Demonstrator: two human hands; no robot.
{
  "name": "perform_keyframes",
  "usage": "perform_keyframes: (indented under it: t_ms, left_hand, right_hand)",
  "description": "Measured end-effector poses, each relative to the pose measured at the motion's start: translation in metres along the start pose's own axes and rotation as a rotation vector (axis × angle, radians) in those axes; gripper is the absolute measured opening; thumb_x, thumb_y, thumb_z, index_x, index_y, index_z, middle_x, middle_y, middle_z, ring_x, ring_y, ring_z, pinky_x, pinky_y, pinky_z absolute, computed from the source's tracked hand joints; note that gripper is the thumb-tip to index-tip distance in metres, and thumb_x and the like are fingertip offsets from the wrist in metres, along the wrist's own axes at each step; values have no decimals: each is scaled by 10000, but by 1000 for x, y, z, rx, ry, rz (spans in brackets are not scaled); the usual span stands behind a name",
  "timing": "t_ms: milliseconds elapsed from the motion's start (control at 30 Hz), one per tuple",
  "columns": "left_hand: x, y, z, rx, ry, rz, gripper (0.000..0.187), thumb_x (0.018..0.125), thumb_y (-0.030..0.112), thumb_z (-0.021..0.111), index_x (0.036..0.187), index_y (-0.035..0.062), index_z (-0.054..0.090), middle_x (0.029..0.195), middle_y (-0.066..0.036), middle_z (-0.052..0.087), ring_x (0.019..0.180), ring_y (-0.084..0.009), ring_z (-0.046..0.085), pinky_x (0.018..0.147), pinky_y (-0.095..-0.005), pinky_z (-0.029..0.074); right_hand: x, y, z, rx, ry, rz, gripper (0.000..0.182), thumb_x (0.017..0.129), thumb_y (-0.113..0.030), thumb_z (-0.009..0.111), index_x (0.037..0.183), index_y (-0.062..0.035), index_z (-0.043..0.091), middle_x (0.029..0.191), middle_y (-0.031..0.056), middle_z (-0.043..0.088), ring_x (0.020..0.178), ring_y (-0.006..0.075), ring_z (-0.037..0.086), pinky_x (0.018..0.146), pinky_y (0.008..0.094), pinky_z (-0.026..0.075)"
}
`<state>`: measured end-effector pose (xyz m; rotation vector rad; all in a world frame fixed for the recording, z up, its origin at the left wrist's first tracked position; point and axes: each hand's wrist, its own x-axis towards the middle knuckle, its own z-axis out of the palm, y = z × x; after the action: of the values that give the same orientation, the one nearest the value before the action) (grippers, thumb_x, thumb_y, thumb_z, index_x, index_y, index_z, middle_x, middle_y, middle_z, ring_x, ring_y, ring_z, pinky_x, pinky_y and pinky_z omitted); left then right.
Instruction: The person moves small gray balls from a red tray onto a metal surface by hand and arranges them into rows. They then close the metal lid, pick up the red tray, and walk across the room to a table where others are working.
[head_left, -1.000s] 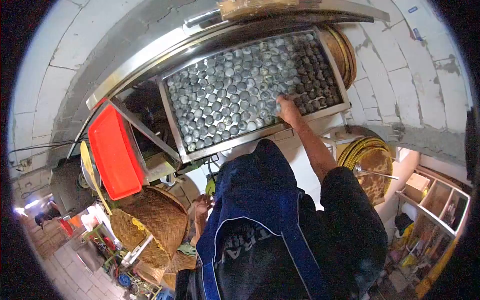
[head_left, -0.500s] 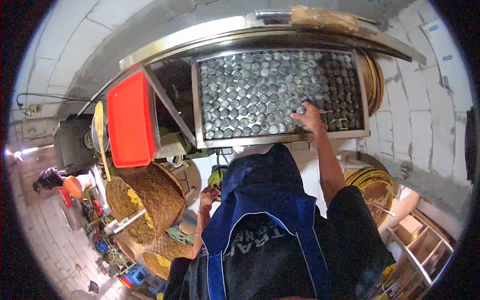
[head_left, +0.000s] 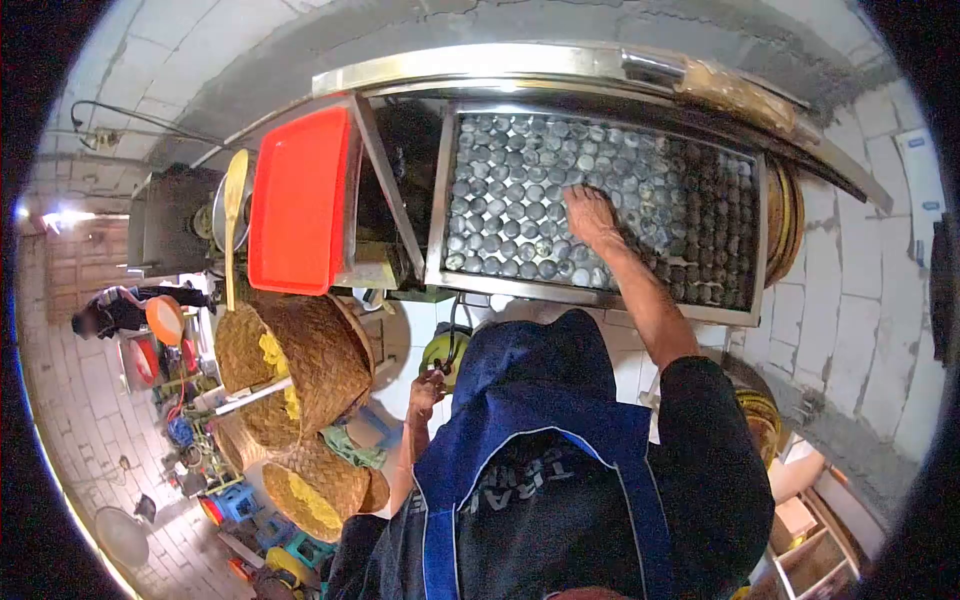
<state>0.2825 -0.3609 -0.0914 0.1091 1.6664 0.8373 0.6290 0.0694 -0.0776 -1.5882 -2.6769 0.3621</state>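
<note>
A wide metal-framed tray (head_left: 443, 200) is packed with rows of dark grey, flattened round pieces (head_left: 515, 212), bright gaps showing between them. My right hand (head_left: 592, 215) reaches over the middle of the tray, its fingers curled down among the pieces. Whatever lies under those fingertips is hidden. Below the tray's front edge, my left hand (head_left: 427, 392) is closed around something small and dark that I cannot make out. Just beside it are a yellow-green object (head_left: 438, 352) and a dark hose (head_left: 454, 325).
Left of the tray stand a red tray (head_left: 302, 200) and a long wooden spoon (head_left: 235, 215). Woven baskets (head_left: 320, 370) holding yellow material sit lower left. Another person (head_left: 130, 310) is at far left. Round woven trays (head_left: 785, 220) lean at right.
My right hand has moved left and farther in over the tray, and the piece pinched in it is no longer visible. The camera has shifted; my left hand stays low, fingers still curled.
</note>
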Motion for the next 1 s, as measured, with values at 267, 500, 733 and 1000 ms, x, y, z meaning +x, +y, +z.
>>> perform_keyframes:
  t_ms: [267,500,733,1000]
  left_hand:
    - [-5,-49,-31,-37,104,-154,447,871,396,691,1191,104,578,1008,-70,648,815,-225,652,609,-350,515]
    - [12,-92,-65,126,-107,117,598,791,449,758,1209,73,553,1003,-68,649,806,-244,662,605,-358,537]
    - [-1,-26,-40,-44,4,-7,667,823,465,716,1295,56,482,1076,-71,653,921,-229,653,703,-351,514]
    - [-4,-22,-31,2,76,-64,423,911,338,637,1230,75,549,1026,-74,670,867,-213,664,646,-341,522]
  right_hand:
    - [6,48,37,-228,82,-350,302,853,-72,479,1140,-12,550,1189,173,591,1124,337,567,938,432,481]
    - [22,-19,22,264,99,258,313,794,-95,554,1095,-13,535,892,242,665,840,452,640,760,511,512]
    - [43,-44,31,357,166,267,343,815,-108,576,1153,-55,551,970,244,648,924,426,629,794,504,506]
    - [18,19,36,197,22,193,391,840,-284,667,1142,-46,595,1218,130,607,1161,336,549,932,458,446]
